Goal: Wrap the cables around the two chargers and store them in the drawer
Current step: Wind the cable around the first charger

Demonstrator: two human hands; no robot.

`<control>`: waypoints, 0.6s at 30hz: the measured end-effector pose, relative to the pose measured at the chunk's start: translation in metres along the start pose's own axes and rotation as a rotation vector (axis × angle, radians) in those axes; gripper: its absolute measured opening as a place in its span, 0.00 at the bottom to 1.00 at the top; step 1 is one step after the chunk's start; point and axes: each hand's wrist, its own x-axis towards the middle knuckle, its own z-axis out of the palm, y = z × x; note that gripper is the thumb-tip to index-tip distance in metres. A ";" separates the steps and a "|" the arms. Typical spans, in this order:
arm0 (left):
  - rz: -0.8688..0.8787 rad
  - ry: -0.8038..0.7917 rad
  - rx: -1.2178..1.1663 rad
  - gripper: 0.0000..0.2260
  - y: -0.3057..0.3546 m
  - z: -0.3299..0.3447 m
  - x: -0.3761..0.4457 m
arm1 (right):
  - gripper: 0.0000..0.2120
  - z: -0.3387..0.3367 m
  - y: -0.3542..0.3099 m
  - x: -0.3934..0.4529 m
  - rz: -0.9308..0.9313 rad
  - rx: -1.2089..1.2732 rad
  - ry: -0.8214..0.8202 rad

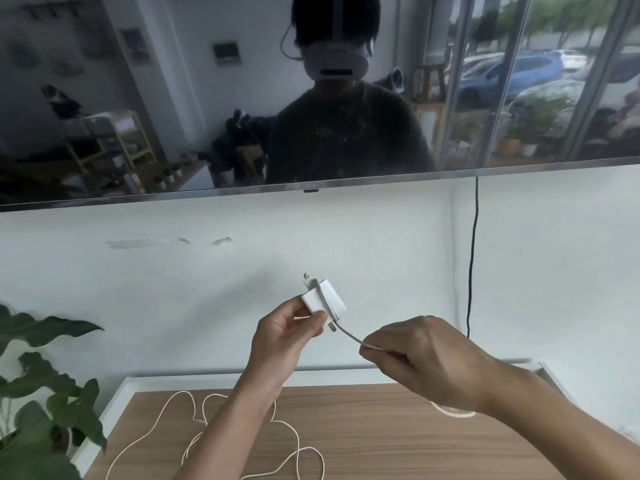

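Observation:
My left hand (pixel 282 336) holds a white charger (pixel 323 297) up in front of the wall, pinched between thumb and fingers. A white cable (pixel 348 336) crosses over the charger's body and runs down right into my right hand (pixel 420 356), which is closed around it and pulls it taut. Below, a long loose stretch of white cable (pixel 294 438) lies in loops on the wooden cabinet top (pixel 398 441). Another coil of white cable (pixel 450 410) peeks out from under my right forearm. No drawer is in view.
A large dark wall-mounted screen (pixel 311 98) hangs above and reflects a person with a headset. A black cord (pixel 472 258) hangs down the wall on the right. A leafy green plant (pixel 45 393) stands at the left beside the cabinet.

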 end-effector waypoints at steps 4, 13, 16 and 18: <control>0.048 -0.030 0.181 0.06 0.002 0.006 -0.002 | 0.16 -0.012 -0.003 0.008 -0.048 -0.047 0.024; 0.070 -0.199 0.304 0.07 0.001 0.014 -0.010 | 0.12 -0.024 0.016 0.029 -0.053 -0.080 0.128; 0.064 -0.263 0.286 0.08 0.004 0.015 -0.014 | 0.10 -0.026 0.024 0.034 -0.008 -0.032 0.132; 0.051 -0.320 0.273 0.07 0.005 0.015 -0.016 | 0.06 -0.027 0.031 0.036 0.100 0.099 0.109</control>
